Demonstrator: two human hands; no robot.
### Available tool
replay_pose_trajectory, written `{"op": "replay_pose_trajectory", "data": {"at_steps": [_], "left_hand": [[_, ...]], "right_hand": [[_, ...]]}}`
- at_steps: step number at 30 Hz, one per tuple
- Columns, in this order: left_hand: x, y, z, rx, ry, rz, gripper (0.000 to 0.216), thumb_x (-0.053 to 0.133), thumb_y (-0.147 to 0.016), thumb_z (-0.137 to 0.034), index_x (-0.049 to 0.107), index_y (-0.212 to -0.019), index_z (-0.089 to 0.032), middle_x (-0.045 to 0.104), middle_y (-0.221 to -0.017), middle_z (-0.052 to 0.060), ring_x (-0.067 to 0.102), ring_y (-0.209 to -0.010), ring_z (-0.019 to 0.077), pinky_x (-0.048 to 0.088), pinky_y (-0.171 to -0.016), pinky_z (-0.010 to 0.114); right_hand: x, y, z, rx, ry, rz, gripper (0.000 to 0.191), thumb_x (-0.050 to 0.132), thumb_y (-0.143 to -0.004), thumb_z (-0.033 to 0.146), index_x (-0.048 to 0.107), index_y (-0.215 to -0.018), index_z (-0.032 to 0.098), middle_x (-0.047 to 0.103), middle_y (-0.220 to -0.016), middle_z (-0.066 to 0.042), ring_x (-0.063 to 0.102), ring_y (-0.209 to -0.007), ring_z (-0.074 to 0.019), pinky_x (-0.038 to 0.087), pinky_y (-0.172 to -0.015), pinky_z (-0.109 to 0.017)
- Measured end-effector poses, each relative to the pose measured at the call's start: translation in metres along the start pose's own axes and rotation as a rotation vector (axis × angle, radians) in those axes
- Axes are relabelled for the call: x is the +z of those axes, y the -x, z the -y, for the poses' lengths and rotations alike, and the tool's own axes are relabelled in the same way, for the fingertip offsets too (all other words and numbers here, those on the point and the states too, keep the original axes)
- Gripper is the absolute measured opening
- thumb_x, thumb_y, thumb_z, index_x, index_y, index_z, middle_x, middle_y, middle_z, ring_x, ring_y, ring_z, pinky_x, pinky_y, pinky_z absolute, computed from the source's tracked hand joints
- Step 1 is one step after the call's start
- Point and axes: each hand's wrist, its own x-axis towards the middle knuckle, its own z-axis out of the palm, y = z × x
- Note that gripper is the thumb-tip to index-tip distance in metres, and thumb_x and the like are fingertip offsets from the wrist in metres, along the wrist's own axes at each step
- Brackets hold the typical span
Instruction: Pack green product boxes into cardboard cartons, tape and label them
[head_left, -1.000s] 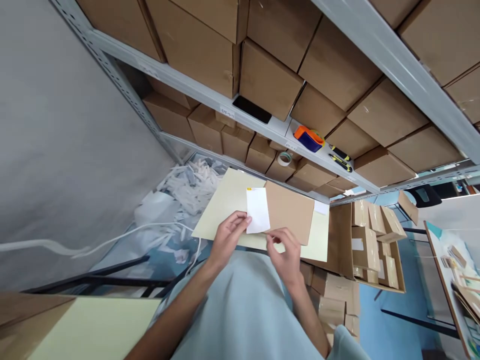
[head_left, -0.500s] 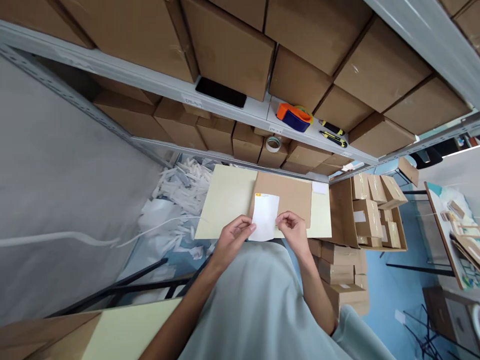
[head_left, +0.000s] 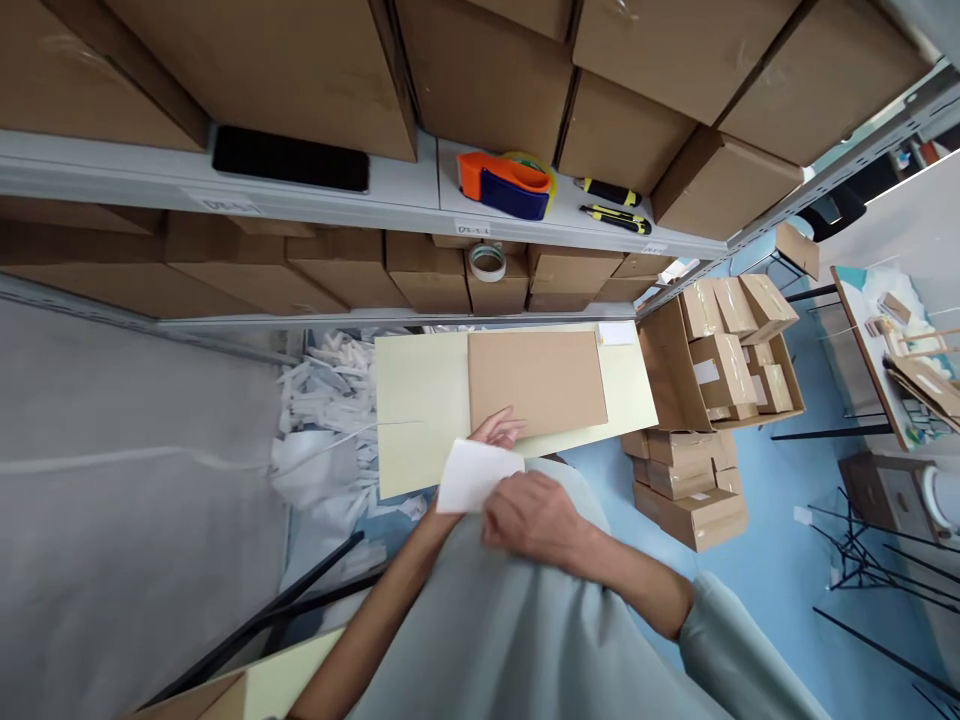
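Observation:
A small white paper label (head_left: 474,478) is pinched at its right end by my right hand (head_left: 531,515), which is closed close to my shirt. The label hangs over my left wrist. Behind it, my left hand (head_left: 501,428) stretches its fingers out with nothing visible in them; part of that hand is hidden by the paper. Its fingertips lie at the near edge of a flat brown cardboard box (head_left: 536,380) on the pale yellow table (head_left: 420,400). Whether the fingers touch the cardboard, I cannot tell.
A white slip (head_left: 616,333) lies at the table's back right. On the shelf above are a tape dispenser (head_left: 506,185), cutters (head_left: 615,205), a black phone-like slab (head_left: 291,158) and a tape roll (head_left: 487,262). Right stands a large carton (head_left: 667,350) of boxes; scrap paper (head_left: 334,390) lies left.
My left hand has let go of the label and reached forward over the table. My right hand has drawn the label left and toward me, turning it. The view has shifted right.

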Motion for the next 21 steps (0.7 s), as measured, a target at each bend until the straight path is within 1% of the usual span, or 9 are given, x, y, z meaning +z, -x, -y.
{"op": "replay_pose_trajectory", "data": {"at_steps": [2, 4, 5, 8, 11, 13, 15, 18, 21], "left_hand": [[0.004, -0.005, 0.000, -0.011, 0.003, -0.013, 0.066, 0.068, -0.094, -0.073, 0.074, -0.131, -0.017, 0.082, -0.128, 0.020, 0.079, -0.117, 0.0317, 0.062, -0.107, 0.046], [0.006, -0.008, -0.001, -0.019, 0.012, -0.053, 0.062, 0.070, -0.093, -0.074, 0.077, -0.120, -0.019, 0.082, -0.126, 0.019, 0.079, -0.116, 0.0314, 0.062, -0.108, 0.046], [0.006, -0.009, -0.002, -0.022, 0.022, -0.083, 0.061, 0.072, -0.090, -0.076, 0.078, -0.113, -0.020, 0.083, -0.122, 0.018, 0.080, -0.113, 0.0316, 0.063, -0.107, 0.046], [0.004, -0.007, -0.005, -0.039, 0.044, -0.166, 0.056, 0.080, -0.083, -0.074, 0.078, -0.099, -0.020, 0.084, -0.115, 0.016, 0.080, -0.107, 0.0312, 0.063, -0.105, 0.047], [0.004, -0.001, -0.013, -0.042, 0.048, -0.233, 0.047, 0.087, -0.079, -0.063, 0.078, -0.096, -0.020, 0.085, -0.112, 0.013, 0.079, -0.108, 0.0301, 0.064, -0.100, 0.044], [0.006, 0.002, -0.020, -0.054, 0.070, -0.261, 0.044, 0.087, -0.079, -0.060, 0.078, -0.095, -0.020, 0.085, -0.105, 0.010, 0.079, -0.103, 0.0286, 0.065, -0.097, 0.042], [0.010, 0.004, -0.027, -0.074, 0.110, -0.265, 0.043, 0.082, -0.084, -0.061, 0.079, -0.095, -0.020, 0.083, -0.097, 0.009, 0.078, -0.094, 0.0261, 0.065, -0.093, 0.041], [0.018, 0.002, -0.036, -0.069, 0.151, -0.261, 0.045, 0.078, -0.089, -0.063, 0.081, -0.095, -0.019, 0.083, -0.094, 0.010, 0.077, -0.086, 0.0238, 0.065, -0.087, 0.039], [0.026, -0.003, -0.041, -0.053, 0.145, -0.279, 0.046, 0.083, -0.085, -0.063, 0.081, -0.097, -0.019, 0.082, -0.093, 0.009, 0.076, -0.085, 0.0233, 0.065, -0.086, 0.039]], "right_hand": [[0.003, 0.005, 0.008, -0.095, -0.040, 0.056, 0.017, 0.059, -0.096, 0.017, 0.061, -0.082, 0.027, 0.065, -0.074, 0.000, 0.060, -0.069, -0.0174, 0.046, -0.062, -0.032], [-0.001, 0.006, 0.004, -0.101, -0.116, 0.063, 0.013, 0.063, -0.094, 0.016, 0.061, -0.086, 0.026, 0.067, -0.077, 0.000, 0.062, -0.070, -0.0168, 0.048, -0.063, -0.031], [-0.005, 0.005, -0.001, -0.073, -0.169, 0.038, 0.012, 0.065, -0.092, 0.015, 0.060, -0.088, 0.026, 0.068, -0.079, 0.000, 0.063, -0.071, -0.0163, 0.048, -0.063, -0.030], [-0.020, -0.002, -0.027, 0.103, -0.352, -0.124, 0.014, 0.064, -0.089, 0.013, 0.060, -0.092, 0.025, 0.068, -0.081, 0.002, 0.064, -0.071, -0.0150, 0.051, -0.065, -0.028], [-0.036, -0.012, -0.054, 0.292, -0.486, -0.238, 0.015, 0.063, -0.090, 0.011, 0.060, -0.091, 0.026, 0.066, -0.080, 0.002, 0.063, -0.070, -0.0141, 0.050, -0.063, -0.026], [-0.043, -0.016, -0.069, 0.397, -0.555, -0.254, 0.014, 0.064, -0.091, 0.012, 0.060, -0.088, 0.025, 0.066, -0.079, 0.002, 0.061, -0.069, -0.0137, 0.050, -0.063, -0.025], [-0.047, -0.017, -0.082, 0.498, -0.621, -0.250, 0.013, 0.064, -0.089, 0.014, 0.061, -0.084, 0.025, 0.065, -0.078, 0.003, 0.060, -0.067, -0.0136, 0.050, -0.063, -0.026], [-0.048, -0.017, -0.097, 0.624, -0.709, -0.235, 0.010, 0.064, -0.087, 0.017, 0.062, -0.080, 0.025, 0.065, -0.077, 0.003, 0.059, -0.066, -0.0137, 0.051, -0.064, -0.027], [-0.047, -0.016, -0.108, 0.703, -0.779, -0.215, 0.007, 0.064, -0.085, 0.020, 0.063, -0.079, 0.024, 0.065, -0.077, 0.002, 0.060, -0.066, -0.0135, 0.051, -0.065, -0.027]]}}
